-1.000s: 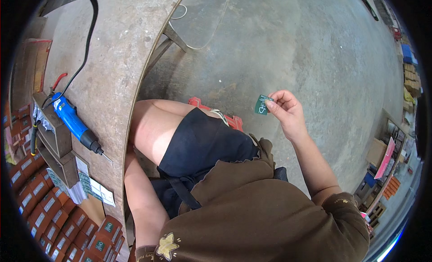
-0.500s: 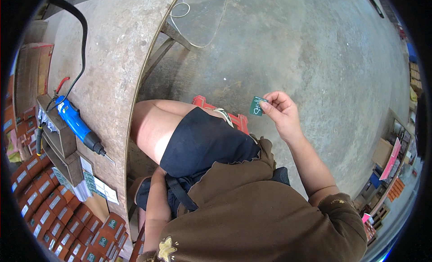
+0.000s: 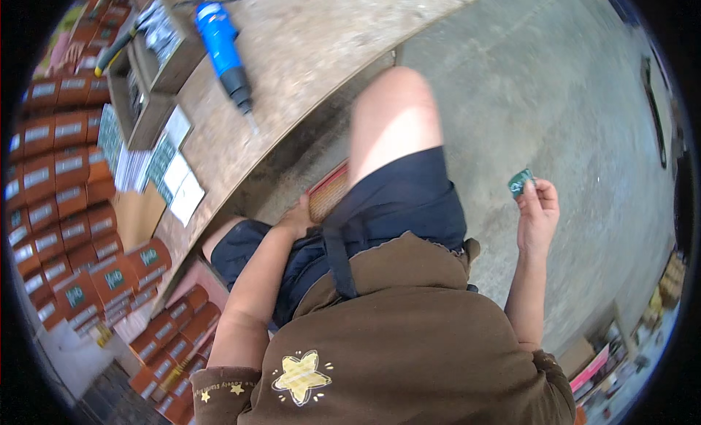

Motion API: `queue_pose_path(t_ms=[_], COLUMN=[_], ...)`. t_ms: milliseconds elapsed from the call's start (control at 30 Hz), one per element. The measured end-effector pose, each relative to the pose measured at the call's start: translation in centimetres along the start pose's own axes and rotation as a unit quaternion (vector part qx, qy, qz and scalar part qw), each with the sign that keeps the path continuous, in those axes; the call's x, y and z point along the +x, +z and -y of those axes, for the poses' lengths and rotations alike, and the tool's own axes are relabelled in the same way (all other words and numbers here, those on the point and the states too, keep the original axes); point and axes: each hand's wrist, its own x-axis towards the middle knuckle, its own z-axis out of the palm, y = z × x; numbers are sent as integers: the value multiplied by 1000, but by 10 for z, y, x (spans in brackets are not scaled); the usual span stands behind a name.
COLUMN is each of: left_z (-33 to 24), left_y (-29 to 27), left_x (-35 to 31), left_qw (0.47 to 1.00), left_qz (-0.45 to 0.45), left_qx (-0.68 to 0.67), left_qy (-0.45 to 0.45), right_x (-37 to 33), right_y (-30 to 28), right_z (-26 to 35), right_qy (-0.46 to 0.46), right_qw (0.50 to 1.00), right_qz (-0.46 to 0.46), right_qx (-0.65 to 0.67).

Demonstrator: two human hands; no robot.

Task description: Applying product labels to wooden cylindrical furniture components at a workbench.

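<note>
My right hand [image 3: 539, 209] is held out over the floor, pinching a small green card [image 3: 519, 182] with white print between thumb and fingertips. The card looks bent and a little blurred. Down beside my thighs, my left hand [image 3: 296, 219] grips the edge of a low stool [image 3: 328, 195] with a red frame and a tan woven seat. Part of that hand's fingers is hidden, and my dark shorts cover much of the seat.
A blue electric screwdriver [image 3: 219, 49] lies on the worn wooden table [image 3: 314, 52]. Beside it are wooden bins [image 3: 131, 96] and stacks of green and white cards [image 3: 157, 162]. Many reddish-brown boxes [image 3: 55, 169] are piled at left. Shelving and goods [image 3: 599, 359] stand at far right.
My body and view have turned, so the table now runs more across the upper left. My left hand, earlier hidden by my thigh, shows at the stool. The green card stays in my right hand.
</note>
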Motion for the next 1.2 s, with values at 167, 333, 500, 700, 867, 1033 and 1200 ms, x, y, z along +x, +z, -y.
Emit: queue_pose_path(t_ms=[167,333,500,700,867,1033,1200], left_z=[7,16,32,36,34,33,40], left_y=[17,11,8,11,3,3,11], left_x=[-15,-22,-25,-19,-17,-10,0], left_qw=[994,995,995,995,997,996,994], left_qz=[-102,-104,-91,-83,-53,-64,-86], left_qx=[23,4,-37,-58,-58,-55,-23], left_qy=[-29,6,25,20,24,36,59], right_x=[3,1,5,11,8,4,0], right_y=[30,62,90,105,101,99,101], right_z=[13,30,43,49,46,47,49], right_qy=[-40,-48,-65,-77,-68,-70,-78], right_qw=[999,997,993,988,990,992,991], right_qz=[-14,36,86,121,107,84,95], right_qx=[-4,-38,-49,-59,-63,-56,-61])
